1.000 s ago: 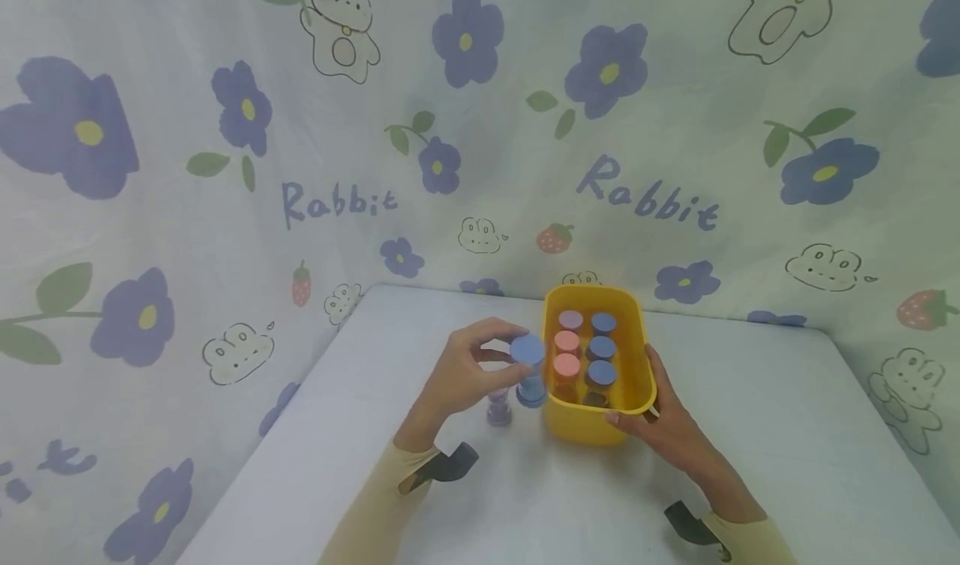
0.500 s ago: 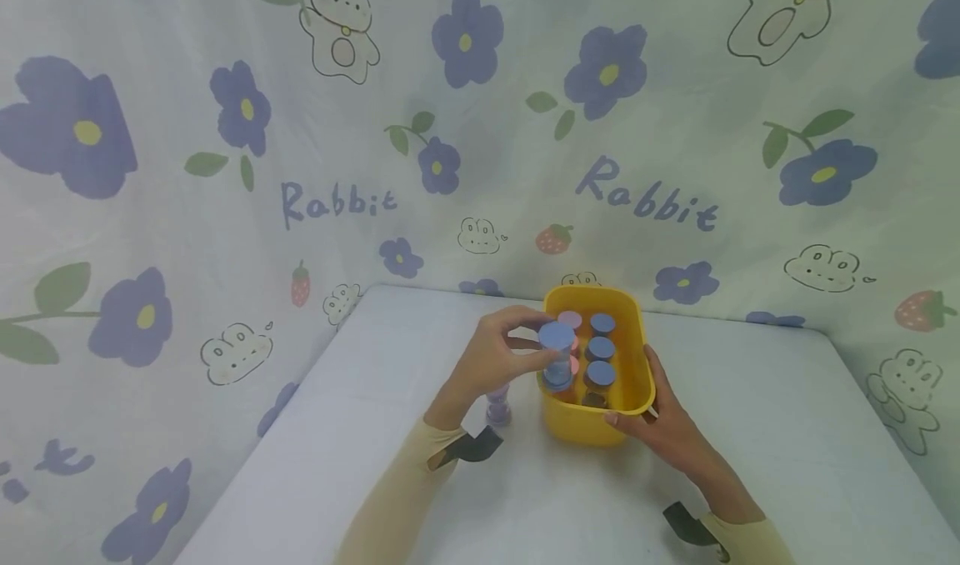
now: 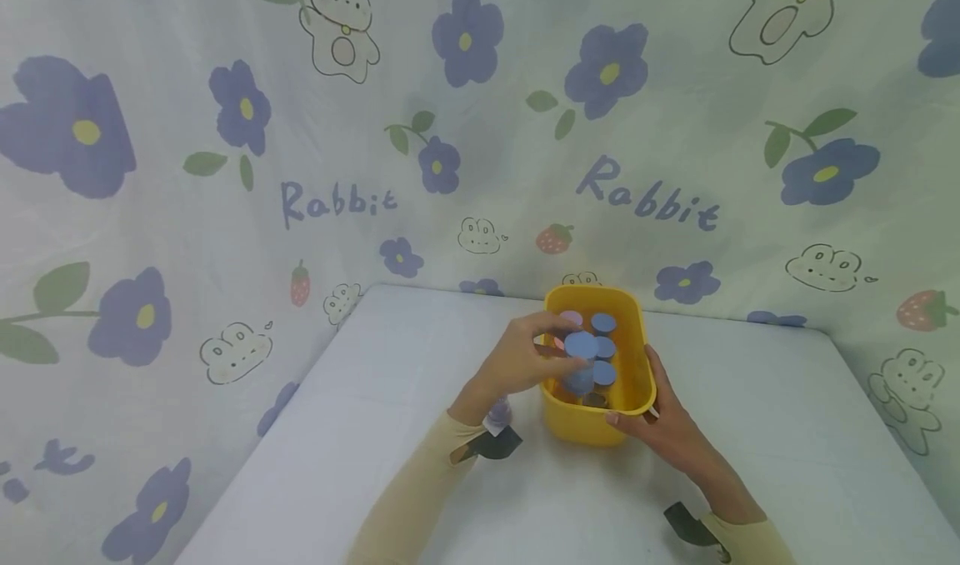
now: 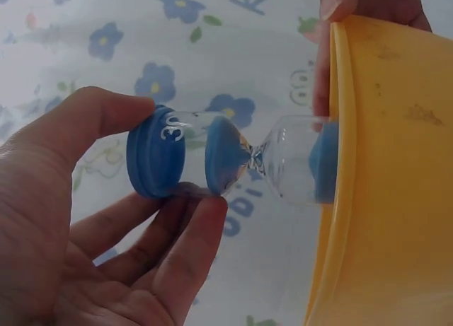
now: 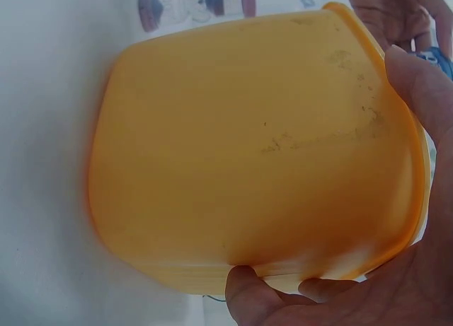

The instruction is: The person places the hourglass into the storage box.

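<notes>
My left hand (image 3: 525,355) pinches a blue-capped sand timer (image 4: 233,156) by its upper end, thumb on the cap. Clear glass with blue sand shows in the left wrist view, and the lower end dips behind the rim of a yellow bin (image 3: 585,427). With thumb on the near rim and fingers along the side, my right hand (image 3: 667,423) grips that bin. Inside stand several sand timers: blue-topped ones (image 3: 603,323) on the right, and a pink-purple one (image 3: 572,318) at the back left. The left hand hides others.
A purple sand timer (image 3: 498,415) stands on the white table (image 3: 322,465) left of the bin, partly behind my left wrist. A patterned curtain (image 3: 480,132) with flowers and rabbits rises behind the table.
My left hand has carried the blue sand timer rightward, from beside the bin to over and partly inside its near part. The right hand stays on the bin.
</notes>
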Motion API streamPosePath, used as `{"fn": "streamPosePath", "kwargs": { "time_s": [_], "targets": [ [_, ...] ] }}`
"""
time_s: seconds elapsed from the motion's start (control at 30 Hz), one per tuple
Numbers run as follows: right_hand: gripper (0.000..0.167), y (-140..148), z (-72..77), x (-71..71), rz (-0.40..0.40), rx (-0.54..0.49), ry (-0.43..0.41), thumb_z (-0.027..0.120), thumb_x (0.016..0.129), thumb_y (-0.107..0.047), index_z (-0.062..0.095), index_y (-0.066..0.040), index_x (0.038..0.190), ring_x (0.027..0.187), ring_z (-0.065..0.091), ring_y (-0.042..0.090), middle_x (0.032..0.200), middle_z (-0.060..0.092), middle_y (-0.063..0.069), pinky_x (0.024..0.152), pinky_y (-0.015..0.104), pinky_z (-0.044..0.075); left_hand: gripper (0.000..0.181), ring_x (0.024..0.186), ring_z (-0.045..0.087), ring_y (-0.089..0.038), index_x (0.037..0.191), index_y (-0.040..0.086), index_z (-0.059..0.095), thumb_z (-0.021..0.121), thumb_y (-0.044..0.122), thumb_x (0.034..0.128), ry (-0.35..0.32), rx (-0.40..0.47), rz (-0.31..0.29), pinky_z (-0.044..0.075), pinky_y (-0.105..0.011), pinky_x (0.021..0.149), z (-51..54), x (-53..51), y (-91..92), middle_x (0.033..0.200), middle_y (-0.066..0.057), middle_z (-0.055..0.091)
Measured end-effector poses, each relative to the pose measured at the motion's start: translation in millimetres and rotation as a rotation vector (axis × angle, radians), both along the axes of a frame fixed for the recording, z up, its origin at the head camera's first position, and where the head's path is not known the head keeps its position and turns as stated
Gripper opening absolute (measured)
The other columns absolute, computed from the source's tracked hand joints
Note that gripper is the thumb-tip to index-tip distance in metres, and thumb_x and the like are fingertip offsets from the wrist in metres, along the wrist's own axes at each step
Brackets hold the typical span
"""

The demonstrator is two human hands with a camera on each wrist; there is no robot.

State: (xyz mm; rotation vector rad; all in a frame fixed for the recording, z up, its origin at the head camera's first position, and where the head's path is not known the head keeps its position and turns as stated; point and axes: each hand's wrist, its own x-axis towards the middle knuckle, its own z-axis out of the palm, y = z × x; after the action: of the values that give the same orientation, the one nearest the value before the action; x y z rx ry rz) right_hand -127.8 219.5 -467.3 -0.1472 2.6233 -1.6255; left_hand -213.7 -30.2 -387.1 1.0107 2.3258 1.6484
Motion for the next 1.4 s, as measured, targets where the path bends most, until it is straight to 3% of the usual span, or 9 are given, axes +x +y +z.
{"fn": "streamPosePath", "kwargs": {
  "time_s": [0.23, 0.5, 0.67, 0.93, 1.23, 1.4],
  "targets": [
    [0.117, 0, 0.5, 0.1, 0.003, -0.008, 0.002, 0.076, 0.093, -0.037, -0.016, -0.029, 0.165, 0.155, 0.022, 0.049, 0.174, 0.007, 0.019, 0.119, 0.061, 0.029, 0.041, 0.096, 0.069, -0.007, 0.121, 0.015, 0.071, 0.086, 0.026, 0.0844, -0.021, -0.070, -0.043, 0.062, -0.022, 0.084, -4.2, -2.0, 11.7, 0.112, 0.001, 0.071],
    [0.118, 0, 0.7, -0.6, 0.004, -0.011, 0.002, 0.076, 0.093, -0.037, -0.017, -0.029, 0.164, 0.156, 0.021, 0.049, 0.174, 0.005, 0.019, 0.120, 0.062, 0.028, 0.042, 0.098, 0.072, -0.016, 0.120, 0.009, 0.072, 0.087, 0.024, 0.0835, -0.035, -0.116, -0.073, 0.062, -0.020, 0.084, -5.3, -1.0, 20.2, 0.111, -0.004, 0.074],
    [0.118, -1, 1.6, -0.6, -0.005, -0.009, -0.014, 0.076, 0.093, -0.039, -0.017, -0.029, 0.164, 0.156, 0.021, 0.048, 0.174, 0.005, 0.020, 0.120, 0.064, 0.026, 0.040, 0.097, 0.071, -0.011, 0.119, 0.010, 0.072, 0.086, 0.023, 0.0840, -0.059, -0.142, -0.083, 0.061, -0.019, 0.084, -7.2, -0.9, 24.0, 0.110, -0.004, 0.073],
    [0.118, -1, 1.7, 0.0, -0.010, -0.009, -0.026, 0.076, 0.093, -0.040, -0.018, -0.030, 0.164, 0.157, 0.019, 0.049, 0.174, 0.004, 0.020, 0.121, 0.063, 0.026, 0.039, 0.097, 0.075, -0.016, 0.118, 0.006, 0.073, 0.086, 0.021, 0.0833, -0.025, -0.160, -0.126, 0.062, -0.018, 0.083, -11.4, -4.9, 31.0, 0.116, -0.005, 0.075],
    [0.117, 0, 0.9, 0.6, 0.003, -0.021, -0.012, 0.075, 0.094, -0.038, -0.018, -0.030, 0.164, 0.156, 0.022, 0.048, 0.174, 0.005, 0.019, 0.121, 0.060, 0.027, 0.044, 0.091, 0.073, -0.008, 0.121, 0.011, 0.074, 0.087, 0.028, 0.0828, 0.020, -0.295, -0.111, 0.060, -0.015, 0.080, -19.2, -8.2, 35.1, 0.118, 0.001, 0.076],
    [0.116, 1, -0.5, 1.1, 0.009, -0.028, -0.013, 0.075, 0.094, -0.037, -0.018, -0.031, 0.164, 0.156, 0.021, 0.049, 0.174, 0.003, 0.019, 0.121, 0.061, 0.027, 0.046, 0.088, 0.073, -0.007, 0.121, 0.008, 0.074, 0.088, 0.027, 0.0821, 0.031, -0.332, -0.143, 0.060, -0.015, 0.079, -23.2, -9.8, 38.3, 0.113, 0.002, 0.077]
  ]
}}
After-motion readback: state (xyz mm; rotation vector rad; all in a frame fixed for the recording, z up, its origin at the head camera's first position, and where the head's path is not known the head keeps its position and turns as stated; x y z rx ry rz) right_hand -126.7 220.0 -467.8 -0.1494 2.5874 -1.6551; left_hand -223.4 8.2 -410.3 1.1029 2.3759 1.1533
